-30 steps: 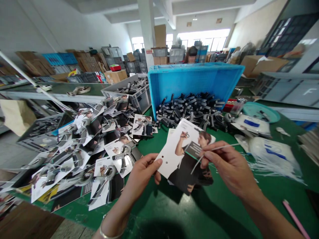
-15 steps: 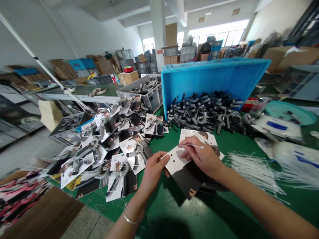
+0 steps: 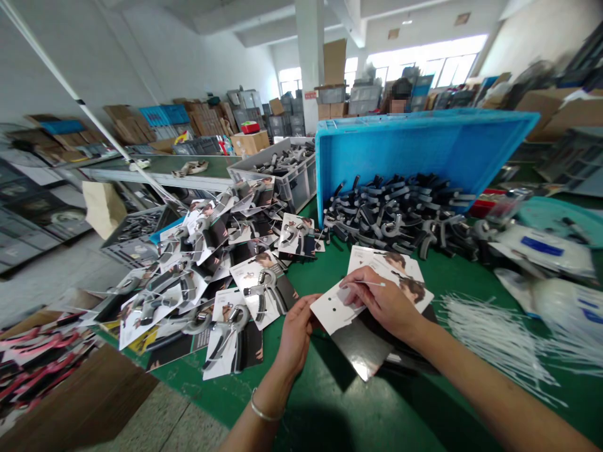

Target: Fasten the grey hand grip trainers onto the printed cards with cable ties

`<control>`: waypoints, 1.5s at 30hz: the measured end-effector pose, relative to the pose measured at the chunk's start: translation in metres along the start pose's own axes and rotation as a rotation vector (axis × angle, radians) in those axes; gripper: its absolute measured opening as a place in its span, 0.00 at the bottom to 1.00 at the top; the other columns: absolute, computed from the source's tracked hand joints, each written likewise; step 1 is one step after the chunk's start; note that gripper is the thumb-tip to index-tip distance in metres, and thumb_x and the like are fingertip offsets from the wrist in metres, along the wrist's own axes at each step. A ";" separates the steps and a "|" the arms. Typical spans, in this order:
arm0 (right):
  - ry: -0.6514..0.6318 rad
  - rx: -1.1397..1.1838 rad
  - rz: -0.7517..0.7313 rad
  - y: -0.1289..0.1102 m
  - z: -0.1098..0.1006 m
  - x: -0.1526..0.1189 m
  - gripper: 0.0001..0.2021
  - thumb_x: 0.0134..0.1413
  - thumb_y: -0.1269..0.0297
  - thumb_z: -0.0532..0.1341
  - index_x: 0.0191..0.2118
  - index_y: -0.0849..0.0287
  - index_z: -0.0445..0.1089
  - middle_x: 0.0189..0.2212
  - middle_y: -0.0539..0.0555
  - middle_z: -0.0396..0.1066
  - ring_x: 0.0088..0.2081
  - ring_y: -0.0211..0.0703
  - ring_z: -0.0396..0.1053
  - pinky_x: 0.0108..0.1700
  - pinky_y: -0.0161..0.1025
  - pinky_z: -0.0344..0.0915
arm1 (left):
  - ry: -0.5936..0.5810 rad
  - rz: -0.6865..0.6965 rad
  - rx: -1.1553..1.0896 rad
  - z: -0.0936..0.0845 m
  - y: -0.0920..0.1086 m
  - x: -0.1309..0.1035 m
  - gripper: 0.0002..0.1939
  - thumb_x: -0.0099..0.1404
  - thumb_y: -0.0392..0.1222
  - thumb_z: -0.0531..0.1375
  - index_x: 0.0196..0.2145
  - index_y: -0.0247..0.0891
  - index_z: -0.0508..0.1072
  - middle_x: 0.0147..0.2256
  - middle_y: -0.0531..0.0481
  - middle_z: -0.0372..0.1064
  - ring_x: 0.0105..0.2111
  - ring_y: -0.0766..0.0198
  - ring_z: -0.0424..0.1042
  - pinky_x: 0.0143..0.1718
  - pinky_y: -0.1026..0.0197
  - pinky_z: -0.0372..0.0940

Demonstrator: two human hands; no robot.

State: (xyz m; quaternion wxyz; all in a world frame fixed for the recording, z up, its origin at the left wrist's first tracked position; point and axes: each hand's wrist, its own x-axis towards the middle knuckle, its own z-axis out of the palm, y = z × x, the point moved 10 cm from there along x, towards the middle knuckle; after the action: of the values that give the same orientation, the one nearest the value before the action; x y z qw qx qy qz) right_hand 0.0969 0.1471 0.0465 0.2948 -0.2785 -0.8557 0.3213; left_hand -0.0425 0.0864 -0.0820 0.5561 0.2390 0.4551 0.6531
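A white and dark printed card (image 3: 335,314) with two small holes is tilted above the green table. My left hand (image 3: 299,326) grips its left corner, fingers partly behind it. Over the card's upper right part, my right hand (image 3: 377,298) pinches a thin white cable tie (image 3: 374,284). Under and behind my right hand lie more printed cards (image 3: 409,270). Many loose white cable ties (image 3: 494,336) are spread to the right. Left of my hands, a pile of cards with grey-black hand grips (image 3: 264,289) tied on covers the table.
A tipped blue crate (image 3: 409,144) stands behind loose black-grey hand grips (image 3: 391,210). Grey crates (image 3: 296,182) hold more grips. Plastic bags (image 3: 546,245) lie at right. A person (image 3: 398,97) is behind the blue crate.
The view has shifted slightly, moving the scene right. My left fingers have moved further behind the card's corner, and the card's lower dark part now catches a bright reflection.
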 end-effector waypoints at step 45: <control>-0.145 -0.144 -0.188 -0.020 0.023 0.002 0.11 0.64 0.77 0.54 0.44 0.58 0.71 0.39 0.55 0.71 0.42 0.45 0.69 0.47 0.42 0.64 | 0.022 0.261 0.331 0.014 0.009 -0.009 0.12 0.55 0.36 0.67 0.39 0.39 0.83 0.39 0.48 0.79 0.43 0.54 0.75 0.49 0.54 0.66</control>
State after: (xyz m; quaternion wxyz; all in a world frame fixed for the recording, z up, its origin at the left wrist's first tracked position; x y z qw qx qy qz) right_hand 0.0744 0.1266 0.0476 0.2404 -0.1935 -0.9180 0.2491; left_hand -0.0329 0.0824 -0.0662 0.4152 0.3770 0.5273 0.6383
